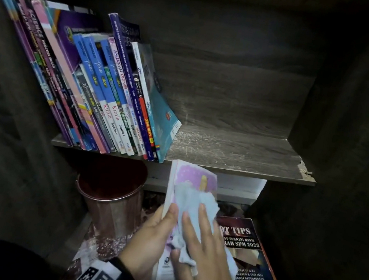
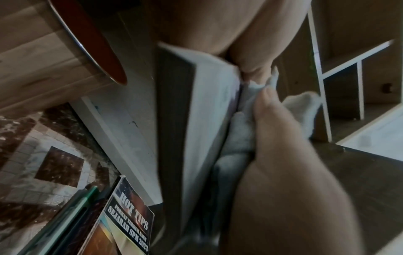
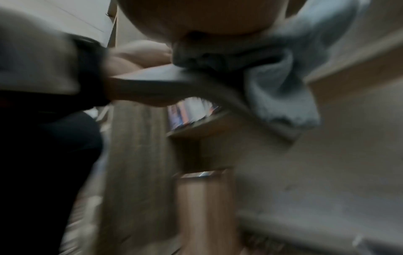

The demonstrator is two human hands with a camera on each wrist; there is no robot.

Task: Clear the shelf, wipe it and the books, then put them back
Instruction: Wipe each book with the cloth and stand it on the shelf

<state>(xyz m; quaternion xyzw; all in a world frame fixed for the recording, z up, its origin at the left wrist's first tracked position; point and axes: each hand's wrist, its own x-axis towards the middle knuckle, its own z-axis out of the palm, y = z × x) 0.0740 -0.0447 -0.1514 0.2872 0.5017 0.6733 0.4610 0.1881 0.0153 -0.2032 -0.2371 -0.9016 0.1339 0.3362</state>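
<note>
- The left hand (image 1: pixel 152 233) grips a thin white-and-lilac paperback book (image 1: pixel 193 179) by its left edge, thumb over the cover, holding it upright just below the front lip of the dark wood-grain shelf (image 1: pixel 236 152).
- The right hand (image 1: pixel 203 245) lies flat with its fingers (image 1: pixel 203 217) straight, pressing a pale blue soft cloth (image 1: pixel 193 201) against the book's cover; it does not clench the cloth.
- In the left wrist view the book (image 2: pixel 209 120) shows a slim block of pages with the cloth (image 2: pixel 242 134) bunched against it.
- Judging by its thinness, the book is light and somewhat bendy, so it likely needs support along the spine or edge while it is rubbed; a glossy cover could slip under firm pressure.
- The cloth looks limp and frayed, and should fold easily round corners.
- A leaning row of colourful school books (image 1: pixel 104 94) fills the left half of the shelf; the right half is bare, scratched board, chipped at its near right corner.
- Below, a dark "HOT TIPS" paperback (image 1: pixel 254 260) lies on a stack to the right, and a shiny copper-pink metal bin (image 1: pixel 109 203) stands at left on a patterned rug.
- The room is dim; the right wrist view is blurred.
</note>
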